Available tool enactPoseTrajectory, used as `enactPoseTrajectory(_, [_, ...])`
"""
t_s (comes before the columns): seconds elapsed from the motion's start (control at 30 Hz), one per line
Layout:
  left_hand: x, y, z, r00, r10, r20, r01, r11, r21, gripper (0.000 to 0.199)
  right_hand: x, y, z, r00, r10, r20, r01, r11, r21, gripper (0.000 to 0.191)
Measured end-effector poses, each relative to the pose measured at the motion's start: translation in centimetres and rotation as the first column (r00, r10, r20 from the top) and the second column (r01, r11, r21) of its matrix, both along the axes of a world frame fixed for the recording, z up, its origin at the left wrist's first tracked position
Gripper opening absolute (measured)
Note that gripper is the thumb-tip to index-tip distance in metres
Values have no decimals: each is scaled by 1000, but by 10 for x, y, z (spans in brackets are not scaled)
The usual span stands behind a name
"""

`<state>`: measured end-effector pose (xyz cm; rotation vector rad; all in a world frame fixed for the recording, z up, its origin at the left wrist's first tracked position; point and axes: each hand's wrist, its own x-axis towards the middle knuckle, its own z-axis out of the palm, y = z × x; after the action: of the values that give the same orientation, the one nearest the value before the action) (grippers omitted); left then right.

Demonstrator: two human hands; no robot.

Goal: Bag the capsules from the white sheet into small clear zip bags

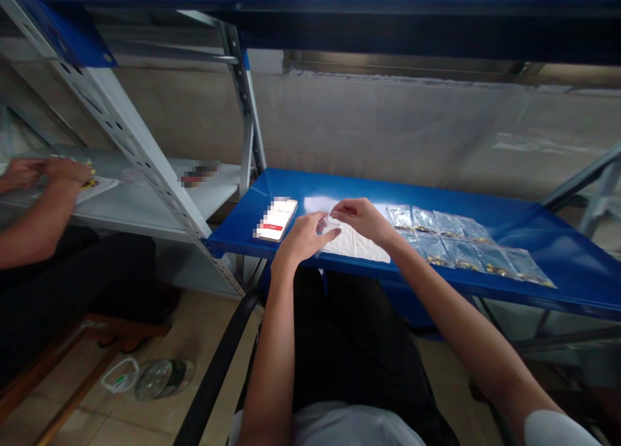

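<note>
Over the front of the blue shelf point(369, 192), my two hands meet at what looks like a small clear plastic bag point(330, 221). My left hand point(305, 234) curls its fingers and thumb around the bag's left side. At its upper edge my right hand point(363, 218) pinches with fingertips pressed together. Whatever is inside the bag is too small to make out. A white cloth point(361, 246) lies flat beneath both hands. To the right, several clear zip bags point(449, 224) lie in two rows, each with small yellow and dark pieces in it.
A lit phone point(277, 219) lies left of my hands. A metal upright point(140, 148) parts this shelf from a grey one point(213, 190), where another person's hands point(61, 171) work with small yellow pieces. A plastic jar point(162, 378) lies on the floor; a black chair arm point(218, 368) is near.
</note>
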<state>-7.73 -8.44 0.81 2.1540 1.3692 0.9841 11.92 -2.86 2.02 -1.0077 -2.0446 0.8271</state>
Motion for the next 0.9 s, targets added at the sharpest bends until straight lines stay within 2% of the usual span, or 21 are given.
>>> enactPoseTrajectory(0.07, [3, -1, 3, 1000, -15, 10, 15, 1000, 2, 40, 2, -10, 8, 999, 46, 6, -46, 999, 2, 32])
enactPoseTrajectory(0.13, [5, -2, 5, 1000, -16, 13, 16, 1000, 17, 40, 5, -19, 13, 999, 18, 50, -20, 999, 32, 37])
enactPoseTrajectory(0.3, [10, -4, 6, 995, -39, 92, 38, 999, 18, 45, 18, -40, 10, 984, -13, 175, 4, 999, 49, 36])
enactPoseTrajectory(0.43, [12, -4, 6, 946, -64, 318, 98, 991, -92, 45, 23, -48, 11, 993, -31, 110, 23, 998, 66, 30])
enactPoseTrajectory(0.53, [11, -1, 6, 859, -75, 506, 191, 965, -181, 35, 26, -53, 17, 995, -63, 72, 57, 995, 82, 25])
enactPoseTrajectory(0.6, [9, 1, 5, 819, -43, 572, 187, 962, -197, 27, 28, -57, 21, 995, -83, 51, 79, 993, 88, 21])
enactPoseTrajectory(0.73, [6, 4, 4, 808, 7, 589, 132, 973, -192, 24, 31, -63, 22, 993, -105, -58, 106, 994, 27, 19])
enactPoseTrajectory(0.9, [7, 3, 4, 846, -10, 532, 99, 985, -140, 22, 34, -66, 22, 975, -157, -160, 160, 987, 3, 22])
